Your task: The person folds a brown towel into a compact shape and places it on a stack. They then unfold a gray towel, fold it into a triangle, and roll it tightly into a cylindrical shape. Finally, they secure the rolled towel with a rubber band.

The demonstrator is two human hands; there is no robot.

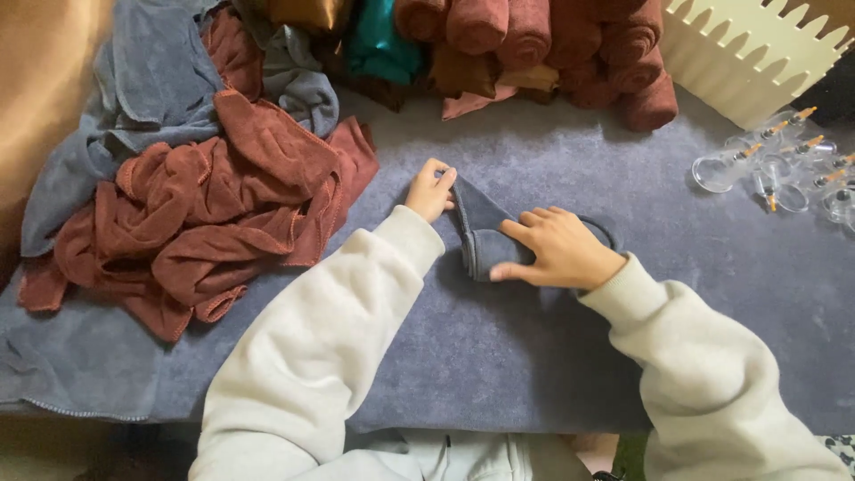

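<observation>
two hands work a small grey towel (485, 233) on a grey-covered table (499, 356).

the left hand (431, 190) pinches the towel's upper corner between thumb and fingers, while the right hand (557, 249) lies flat with fingers spread, pressing down the folded part. the towel sits mid-table, just in front of the person. to the left, a loose heap of rust-red towels (205, 214) sprawls near the left hand, with crumpled grey towels (151, 89) behind it. along the far edge lie rolled rust-red towels (570, 44) and a teal cloth (378, 40). a cream basket (757, 53) stands at far right, and clear plastic cups (784, 165) rest beside it, well apart from the hands.
</observation>
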